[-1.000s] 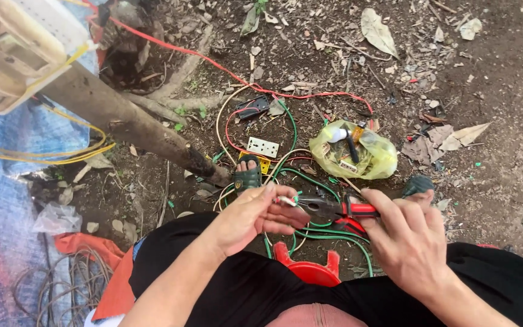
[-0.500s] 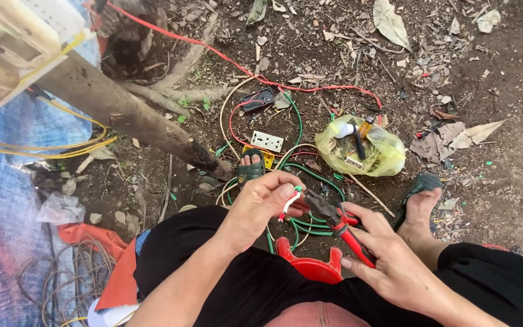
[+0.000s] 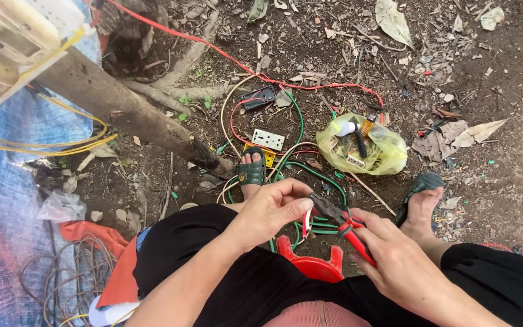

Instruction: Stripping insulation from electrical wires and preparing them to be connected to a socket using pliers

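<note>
Now both hands closer together, pliers at the wire.
Left hand (image 3: 270, 212) pinches a red-white wire (image 3: 305, 223); right hand (image 3: 398, 260) grips red-handled pliers (image 3: 340, 224), jaws right at the left fingertips, right foot (image 3: 422, 206) shifted.

We're seeing a yellow plastic bag (image 3: 367, 151) lying on the dirt, a white socket plate (image 3: 267, 140) sitting near it, and a tree trunk (image 3: 122, 109) leaning across.

Wire tangle (image 3: 310, 181) and yellow bag (image 3: 364, 151) ahead
</note>
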